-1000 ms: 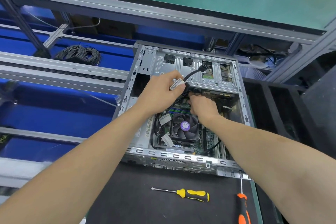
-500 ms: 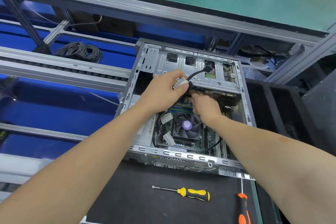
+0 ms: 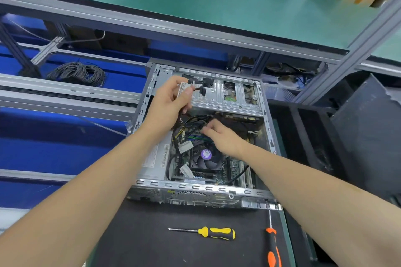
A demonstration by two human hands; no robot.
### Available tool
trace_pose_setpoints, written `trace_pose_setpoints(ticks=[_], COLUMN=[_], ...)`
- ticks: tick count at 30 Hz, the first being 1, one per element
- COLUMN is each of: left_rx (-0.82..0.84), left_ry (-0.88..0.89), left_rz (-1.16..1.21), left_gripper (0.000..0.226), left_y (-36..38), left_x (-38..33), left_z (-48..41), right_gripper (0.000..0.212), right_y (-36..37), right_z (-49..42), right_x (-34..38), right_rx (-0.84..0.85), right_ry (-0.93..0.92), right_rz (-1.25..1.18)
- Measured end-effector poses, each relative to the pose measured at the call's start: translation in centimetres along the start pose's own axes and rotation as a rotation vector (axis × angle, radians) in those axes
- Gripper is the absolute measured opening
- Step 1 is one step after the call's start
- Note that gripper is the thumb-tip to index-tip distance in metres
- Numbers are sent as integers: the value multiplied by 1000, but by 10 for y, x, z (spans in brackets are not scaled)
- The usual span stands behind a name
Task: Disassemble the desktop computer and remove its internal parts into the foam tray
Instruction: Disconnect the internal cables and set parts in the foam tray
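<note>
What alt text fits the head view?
The left hand holds a black cable above the open desktop case while the right hand reaches among wires beside the CPU fan; a yellow screwdriver lies nearby.

No writing is legible at this sharpness. The round purple sticker [image 3: 206, 154] on the hub of the cooler fan [image 3: 213, 163] carries pale print, too blurred to read. The white tag [image 3: 183, 90] on the cable [image 3: 196, 89] gripped in the left hand [image 3: 171, 106] shows lines of fine dark print, unreadable. A white label [image 3: 164, 156] on the metal box [image 3: 152, 174] inside the computer case [image 3: 195, 187] bears barcode-like strips and rows of characters, also illegible.
</note>
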State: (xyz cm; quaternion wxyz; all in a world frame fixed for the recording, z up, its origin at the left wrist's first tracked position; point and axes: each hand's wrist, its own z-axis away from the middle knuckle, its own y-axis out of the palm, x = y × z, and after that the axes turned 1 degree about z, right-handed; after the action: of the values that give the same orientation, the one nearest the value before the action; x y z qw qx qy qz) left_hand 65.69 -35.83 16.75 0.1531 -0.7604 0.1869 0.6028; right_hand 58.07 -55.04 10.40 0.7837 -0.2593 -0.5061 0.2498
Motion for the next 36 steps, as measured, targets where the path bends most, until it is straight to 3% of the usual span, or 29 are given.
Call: trace_pose_setpoints(ticks=[2, 4, 7, 11, 15, 17, 19, 21, 23, 30, 33, 36], left_rx=[3, 1, -5, -18, -2, 4, 30, 78, 112, 104, 104, 83], left_ry=[-5, 14, 46, 59, 36, 10, -16, -37, -49, -161, -263, -322], left_rz=[111, 235, 409, 539, 629, 639, 590, 512, 435, 317, 263, 134], left_gripper=[5, 7, 11, 20, 23, 26, 32, 36, 37, 41, 45, 54], left_y=[4, 10, 22, 38, 59, 74, 93, 114, 134, 212, 252, 300], left_x=[-11, -30, -64, -100, -117, -117, -111, -104, -98, -86, -77, -61], left_z=[-3, -10, -24, -37, -43, -45, -44, -39, -35, -34, -42, -46], right_gripper=[21, 19, 10, 56, 56, 50, 55, 42, 27, 30, 14, 11], right_y=[1, -4, -17, -50, -84, -94, -99, -101, -104, -128, -145, -162], right_z=[11, 21, 34, 51, 73, 81, 87, 92, 98, 119, 127, 135], right_x=[9, 22, 43, 60, 64, 61, 55, 44, 29, -51, -97, -145], right_rx=[-16, -67, -93, 19, 270, 338, 251, 143, 108, -192, -325, -399], right_ry=[-89, -138, -107, -139, -254, -339, -330, -319, -341, -327, -268, -214], right_rz=[98, 47, -371, -869, -1209, -1142, -985, -904, -938, -874, -857, -853])
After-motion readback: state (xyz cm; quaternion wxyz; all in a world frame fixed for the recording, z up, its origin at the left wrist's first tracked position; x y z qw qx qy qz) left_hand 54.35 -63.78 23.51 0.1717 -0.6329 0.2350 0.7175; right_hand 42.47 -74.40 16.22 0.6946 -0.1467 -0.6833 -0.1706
